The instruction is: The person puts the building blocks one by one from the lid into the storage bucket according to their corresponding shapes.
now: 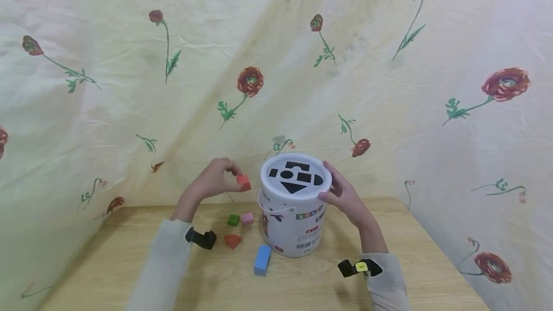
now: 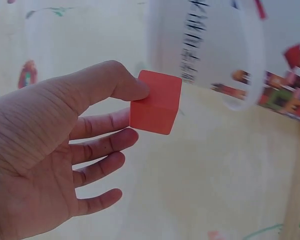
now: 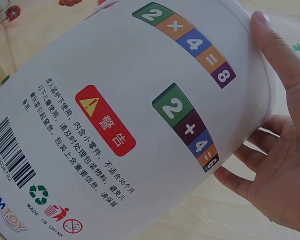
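Left fingers [image 2: 102,148] pinch; right fingers [image 3: 262,161] curve, thumb [image 3: 279,50] spread apart.

One red block [image 1: 244,184], one green block [image 1: 233,220], one pink block [image 1: 247,218], one orange-red block [image 1: 233,241] and one blue block [image 1: 262,260] make five blocks. There is one bucket [image 1: 276,234] with one handle [image 2: 257,52] and one lid [image 1: 313,192]. The lid has six holes: one triangle [image 1: 293,186], one circle [image 1: 286,174], one arch [image 1: 297,164], one round-ended hole [image 1: 318,180], two four-sided holes [image 1: 304,176]. Two hands show, one left hand [image 1: 218,179] and one right hand [image 1: 347,203]; two sleeves [image 1: 162,258]; one surface [image 1: 216,282].

Head view: high, forward-down; wrist views: close; all share bucket [image 1: 287,227].
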The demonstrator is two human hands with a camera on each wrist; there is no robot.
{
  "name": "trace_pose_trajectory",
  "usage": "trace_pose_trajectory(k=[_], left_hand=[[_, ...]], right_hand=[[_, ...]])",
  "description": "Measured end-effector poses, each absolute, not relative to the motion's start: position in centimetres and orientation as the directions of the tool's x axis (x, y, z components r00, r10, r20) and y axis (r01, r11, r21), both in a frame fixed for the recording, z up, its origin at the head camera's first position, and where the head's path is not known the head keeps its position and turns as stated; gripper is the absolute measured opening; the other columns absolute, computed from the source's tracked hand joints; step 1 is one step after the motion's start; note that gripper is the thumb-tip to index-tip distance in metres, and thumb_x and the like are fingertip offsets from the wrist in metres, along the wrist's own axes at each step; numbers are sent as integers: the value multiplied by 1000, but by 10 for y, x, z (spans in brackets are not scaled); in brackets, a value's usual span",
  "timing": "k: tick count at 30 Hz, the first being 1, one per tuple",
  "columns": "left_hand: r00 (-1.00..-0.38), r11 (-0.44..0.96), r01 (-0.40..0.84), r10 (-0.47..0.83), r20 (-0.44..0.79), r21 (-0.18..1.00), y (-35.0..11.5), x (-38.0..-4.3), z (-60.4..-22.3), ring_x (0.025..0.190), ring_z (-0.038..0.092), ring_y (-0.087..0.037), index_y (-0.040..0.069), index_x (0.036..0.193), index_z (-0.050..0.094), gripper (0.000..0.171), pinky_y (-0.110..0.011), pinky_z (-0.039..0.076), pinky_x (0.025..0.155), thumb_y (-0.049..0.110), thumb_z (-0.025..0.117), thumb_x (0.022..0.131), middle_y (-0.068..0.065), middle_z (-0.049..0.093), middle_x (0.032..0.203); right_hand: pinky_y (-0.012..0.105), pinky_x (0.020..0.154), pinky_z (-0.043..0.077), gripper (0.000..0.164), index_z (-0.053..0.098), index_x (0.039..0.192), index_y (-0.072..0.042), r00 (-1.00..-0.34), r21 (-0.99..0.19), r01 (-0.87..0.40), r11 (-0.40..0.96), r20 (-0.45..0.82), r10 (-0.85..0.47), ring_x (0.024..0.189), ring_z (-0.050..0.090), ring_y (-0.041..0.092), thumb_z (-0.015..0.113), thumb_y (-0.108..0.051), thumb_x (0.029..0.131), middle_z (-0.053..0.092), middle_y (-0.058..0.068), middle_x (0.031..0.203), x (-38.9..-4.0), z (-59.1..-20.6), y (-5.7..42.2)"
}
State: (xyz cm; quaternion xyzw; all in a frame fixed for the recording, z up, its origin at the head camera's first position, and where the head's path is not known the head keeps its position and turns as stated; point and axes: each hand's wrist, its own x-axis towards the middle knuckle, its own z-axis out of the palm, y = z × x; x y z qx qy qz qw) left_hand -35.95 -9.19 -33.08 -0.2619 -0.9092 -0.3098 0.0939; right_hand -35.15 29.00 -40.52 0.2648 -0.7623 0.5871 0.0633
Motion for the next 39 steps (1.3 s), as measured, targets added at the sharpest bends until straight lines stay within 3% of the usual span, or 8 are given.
trace_pose_trajectory(k=[10, 18, 28, 39], left_hand=[[-828, 650, 560, 411, 382, 514, -77, -351, -297, 108, 55, -27, 9, 108, 73, 30, -50, 52, 96, 18, 84, 81, -8, 67, 109], [-799, 633, 600, 442, 408, 489, -49, -346, -282, 113, 50, -26, 11, 109, 73, 32, -46, 51, 96, 22, 84, 81, -10, 65, 113], [-780, 659, 622, 474, 409, 423, -9, -345, -277, 119, 47, -25, 16, 109, 73, 30, -43, 53, 97, 23, 84, 82, -8, 64, 116], [-770, 681, 632, 496, 402, 371, 21, -348, -282, 130, 46, -25, 19, 111, 75, 31, -43, 54, 101, 27, 84, 83, -6, 60, 136]], right_hand=[[67, 119, 21, 89, 15, 164, -25, -862, -865, -464, 191, 392, -322, 157, 16, 40, 69, -19, 94, 16, 4, 172, -353, -406, 290], [67, 119, 20, 88, 16, 164, -24, -862, -865, -465, 188, 394, -319, 157, 15, 40, 69, -20, 94, 16, 4, 172, -351, -407, 289], [67, 119, 21, 89, 16, 164, -25, -858, -861, -473, 188, 402, -321, 157, 18, 40, 70, -21, 94, 17, 4, 172, -351, -405, 289], [68, 118, 22, 88, 16, 164, -25, -860, -861, -469, 196, 395, -322, 157, 17, 41, 69, -21, 95, 17, 4, 172, -351, -406, 289]])
